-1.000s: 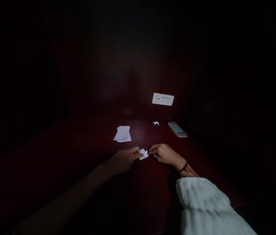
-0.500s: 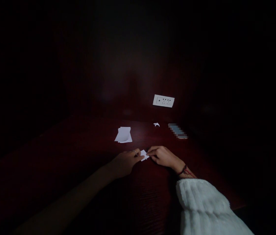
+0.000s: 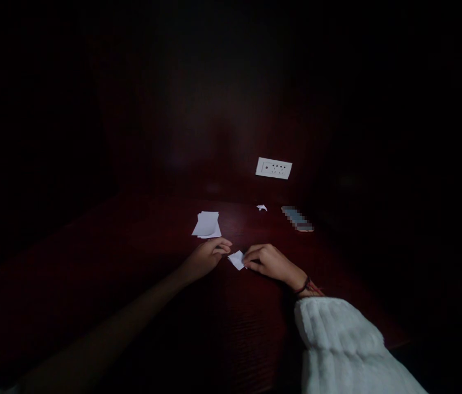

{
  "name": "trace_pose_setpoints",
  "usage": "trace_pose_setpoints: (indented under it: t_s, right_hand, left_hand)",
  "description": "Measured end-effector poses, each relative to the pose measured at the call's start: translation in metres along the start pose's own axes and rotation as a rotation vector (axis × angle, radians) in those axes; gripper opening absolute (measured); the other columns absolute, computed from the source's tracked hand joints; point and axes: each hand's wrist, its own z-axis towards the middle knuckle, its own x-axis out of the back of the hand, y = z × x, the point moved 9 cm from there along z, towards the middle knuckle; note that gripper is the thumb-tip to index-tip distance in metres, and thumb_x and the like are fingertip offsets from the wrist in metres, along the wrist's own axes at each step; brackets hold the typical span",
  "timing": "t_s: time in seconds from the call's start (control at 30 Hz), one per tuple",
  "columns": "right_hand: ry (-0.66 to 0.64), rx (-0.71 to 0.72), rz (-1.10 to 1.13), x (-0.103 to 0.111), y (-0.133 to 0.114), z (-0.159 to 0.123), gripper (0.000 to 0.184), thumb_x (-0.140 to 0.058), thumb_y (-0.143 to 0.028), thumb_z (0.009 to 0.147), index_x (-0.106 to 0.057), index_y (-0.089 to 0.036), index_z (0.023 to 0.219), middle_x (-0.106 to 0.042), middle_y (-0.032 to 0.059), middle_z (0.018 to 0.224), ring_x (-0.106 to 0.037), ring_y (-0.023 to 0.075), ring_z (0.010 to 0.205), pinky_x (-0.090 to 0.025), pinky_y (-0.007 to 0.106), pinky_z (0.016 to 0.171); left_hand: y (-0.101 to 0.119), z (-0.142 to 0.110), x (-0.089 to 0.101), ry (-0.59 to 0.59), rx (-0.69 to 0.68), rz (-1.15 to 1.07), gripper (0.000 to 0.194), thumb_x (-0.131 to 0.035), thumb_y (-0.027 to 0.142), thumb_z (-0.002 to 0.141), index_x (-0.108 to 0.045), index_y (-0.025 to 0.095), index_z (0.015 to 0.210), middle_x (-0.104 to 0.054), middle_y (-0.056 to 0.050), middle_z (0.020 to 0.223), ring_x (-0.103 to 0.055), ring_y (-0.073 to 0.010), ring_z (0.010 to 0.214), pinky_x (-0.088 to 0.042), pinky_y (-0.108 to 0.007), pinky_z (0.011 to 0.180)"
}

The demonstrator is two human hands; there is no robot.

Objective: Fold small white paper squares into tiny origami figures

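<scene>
A small folded piece of white paper (image 3: pixel 237 259) lies on the dark red wooden table (image 3: pixel 132 257) between my hands. My right hand (image 3: pixel 269 261), with a white fuzzy sleeve and a red cord at the wrist, pinches the paper's right edge with curled fingers. My left hand (image 3: pixel 208 255) rests just left of the paper, fingers curled loosely and apart from it; nothing shows in them. The scene is very dark.
A small stack of white paper sheets (image 3: pixel 206 225) lies beyond my left hand. A tiny white paper scrap (image 3: pixel 261 208) and a phone (image 3: pixel 297 218) lie farther back right. A white socket plate (image 3: pixel 274 168) sits on the dark back panel.
My left hand has let go of the folded paper and drawn back slightly to the left. My right hand keeps hold of the paper, which now lies flatter.
</scene>
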Motion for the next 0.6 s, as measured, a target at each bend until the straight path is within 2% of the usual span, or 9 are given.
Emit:
trace_pose_setpoints:
  t_s: [0.1, 0.23, 0.33, 0.43, 0.6]
  right_hand:
    - [-0.021, 0.005, -0.007, -0.004, 0.001, 0.000, 0.018, -0.045, -0.019, 0.076, -0.061, -0.018, 0.084, -0.058, 0.0022, 0.084, -0.053, 0.0099, 0.077, -0.037, 0.019, 0.071]
    - [-0.025, 0.006, -0.028, -0.004, 0.001, 0.001, 0.018, -0.045, -0.019, 0.076, -0.061, -0.019, 0.085, -0.058, 0.0017, 0.086, -0.053, 0.0100, 0.080, -0.037, 0.019, 0.072]
    - [-0.031, 0.002, -0.057, -0.003, 0.002, 0.001, 0.018, -0.045, -0.019, 0.077, -0.061, -0.020, 0.084, -0.058, 0.0014, 0.086, -0.053, 0.0096, 0.080, -0.037, 0.018, 0.071]
    - [-0.030, -0.026, -0.109, 0.000, 0.006, 0.000, 0.018, -0.044, -0.020, 0.077, -0.061, -0.020, 0.084, -0.058, 0.0019, 0.085, -0.053, 0.0097, 0.078, -0.037, 0.018, 0.069]
    - [0.070, -0.115, -0.159, 0.014, 0.019, -0.004, 0.021, -0.041, -0.020, 0.079, -0.060, -0.017, 0.088, -0.057, 0.0036, 0.085, -0.052, 0.0104, 0.080, -0.037, 0.019, 0.071]
  left_hand:
    - [0.010, -0.005, -0.001, -0.037, -0.175, 0.230, 0.044, -0.030, 0.000, 0.064, -0.045, 0.018, 0.101, -0.049, -0.003, 0.107, -0.043, -0.0125, 0.101, -0.032, -0.030, 0.086]
    - [0.011, -0.013, -0.013, -0.192, -0.289, 0.442, 0.047, -0.032, 0.002, 0.068, -0.043, 0.024, 0.108, -0.045, 0.001, 0.114, -0.033, -0.0152, 0.111, -0.029, -0.033, 0.087]
    - [0.017, -0.016, -0.016, -0.232, -0.314, 0.506, 0.040, -0.034, 0.005, 0.072, -0.046, 0.023, 0.106, -0.047, -0.001, 0.111, -0.038, -0.0156, 0.107, -0.030, -0.032, 0.086]
    - [0.032, -0.019, -0.019, -0.233, -0.372, 0.536, 0.033, -0.036, 0.008, 0.074, -0.051, 0.021, 0.100, -0.048, -0.002, 0.108, -0.042, -0.0157, 0.102, -0.030, -0.030, 0.085]
    - [0.047, -0.023, -0.023, -0.238, -0.426, 0.490, 0.030, -0.037, 0.008, 0.072, -0.052, 0.020, 0.095, -0.049, -0.001, 0.106, -0.038, -0.0157, 0.105, -0.029, -0.030, 0.087]
